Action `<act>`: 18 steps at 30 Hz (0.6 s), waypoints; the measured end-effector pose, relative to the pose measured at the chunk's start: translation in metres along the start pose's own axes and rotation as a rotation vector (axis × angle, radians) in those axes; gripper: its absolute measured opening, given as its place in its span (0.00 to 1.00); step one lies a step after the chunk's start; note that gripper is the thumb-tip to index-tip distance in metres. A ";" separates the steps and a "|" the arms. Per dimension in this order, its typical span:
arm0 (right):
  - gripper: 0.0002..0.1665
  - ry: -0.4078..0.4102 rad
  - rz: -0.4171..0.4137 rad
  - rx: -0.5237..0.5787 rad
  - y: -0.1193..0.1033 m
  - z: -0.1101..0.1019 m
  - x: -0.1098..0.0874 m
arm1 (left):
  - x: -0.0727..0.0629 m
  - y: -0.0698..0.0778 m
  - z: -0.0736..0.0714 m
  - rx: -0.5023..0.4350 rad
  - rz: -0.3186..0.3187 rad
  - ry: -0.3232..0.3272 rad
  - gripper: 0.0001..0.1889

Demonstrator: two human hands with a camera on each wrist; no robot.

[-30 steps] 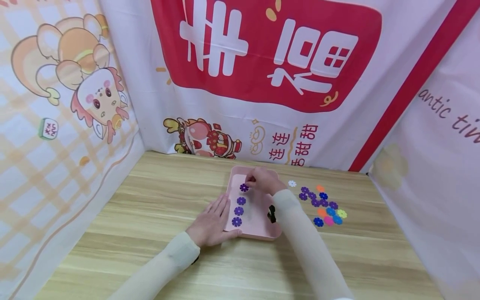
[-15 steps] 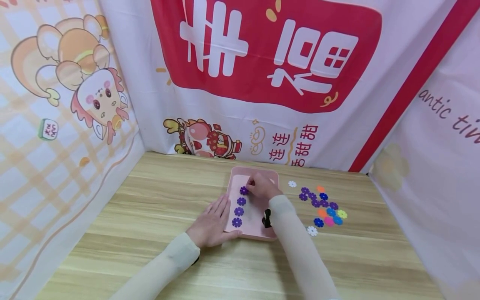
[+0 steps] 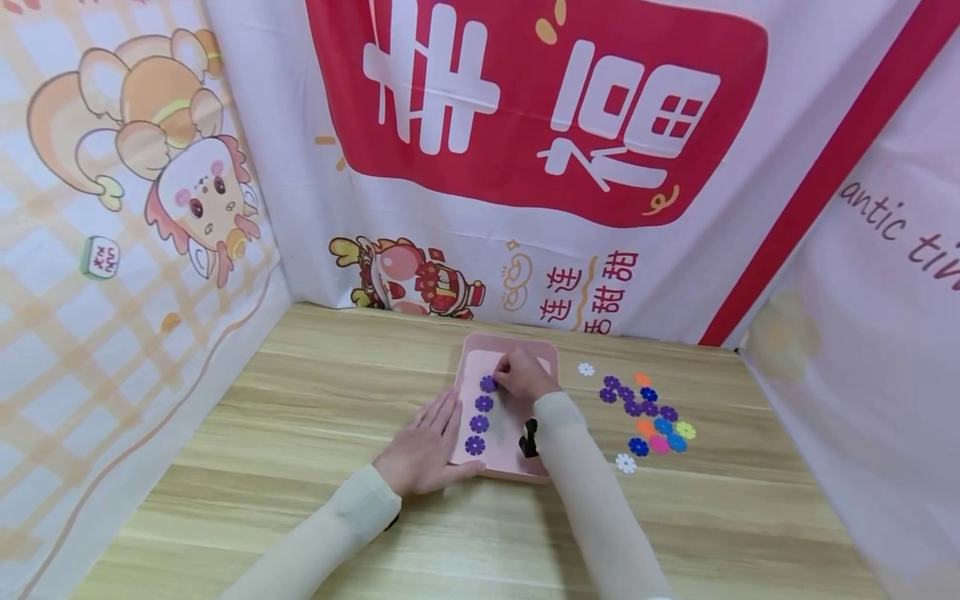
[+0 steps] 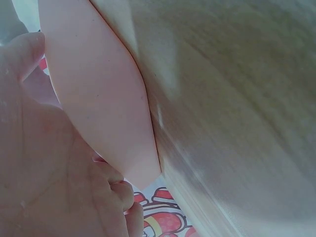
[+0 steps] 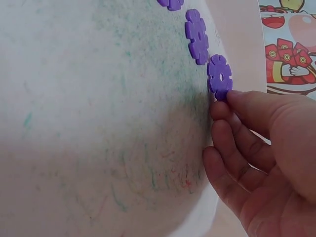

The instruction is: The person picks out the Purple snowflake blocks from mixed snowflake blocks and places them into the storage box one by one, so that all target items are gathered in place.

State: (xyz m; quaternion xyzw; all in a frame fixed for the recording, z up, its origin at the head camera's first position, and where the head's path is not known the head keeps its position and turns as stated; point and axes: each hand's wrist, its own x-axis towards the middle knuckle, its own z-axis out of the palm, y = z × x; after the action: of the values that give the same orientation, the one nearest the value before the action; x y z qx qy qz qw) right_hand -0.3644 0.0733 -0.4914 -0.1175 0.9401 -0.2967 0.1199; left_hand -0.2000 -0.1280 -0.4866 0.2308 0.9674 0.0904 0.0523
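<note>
My right hand (image 3: 527, 375) reaches into the pink tray (image 3: 553, 348) and pinches a purple snowflake disc (image 5: 220, 75) by its edge between thumb and index finger. That disc is at the far end of a row of purple discs along the tray's left side, above another purple disc (image 3: 483, 403) and two more nearer me. The left wrist view has the tray's outer wall (image 4: 98, 89) beside my left palm. My left hand (image 3: 424, 447) lies flat-fingered against the tray's left side and near corner, thumb along the near rim.
Right of the tray lie loose discs: several purple ones (image 3: 633, 408), a yellow-green one (image 3: 686, 430), a pink one (image 3: 659, 445), plus blue and orange ones. Two white discs, one farther (image 3: 586, 369) and one nearer (image 3: 626, 463), lie apart. Printed cloth (image 3: 420, 200) hangs behind the wooden table (image 3: 315, 383).
My right hand has moved slightly toward me with its purple disc, closing the gap to the row. The nearer white disc came out from behind my right sleeve. My left hand stays put.
</note>
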 end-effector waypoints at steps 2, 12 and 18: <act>0.08 0.000 -0.001 0.007 -0.001 0.000 -0.001 | 0.000 0.000 0.000 -0.002 -0.001 -0.001 0.57; 0.08 -0.047 -0.036 -0.035 -0.005 -0.016 -0.010 | 0.000 0.002 0.000 -0.005 -0.007 -0.004 0.58; 0.12 -0.049 -0.096 -0.082 -0.004 -0.042 -0.020 | 0.000 0.003 -0.001 -0.010 -0.009 -0.008 0.58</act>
State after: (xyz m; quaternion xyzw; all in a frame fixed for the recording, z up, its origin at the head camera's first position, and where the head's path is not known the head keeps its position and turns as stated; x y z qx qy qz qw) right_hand -0.3573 0.0985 -0.4526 -0.1745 0.9415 -0.2606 0.1235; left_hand -0.1987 -0.1258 -0.4847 0.2266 0.9677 0.0942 0.0577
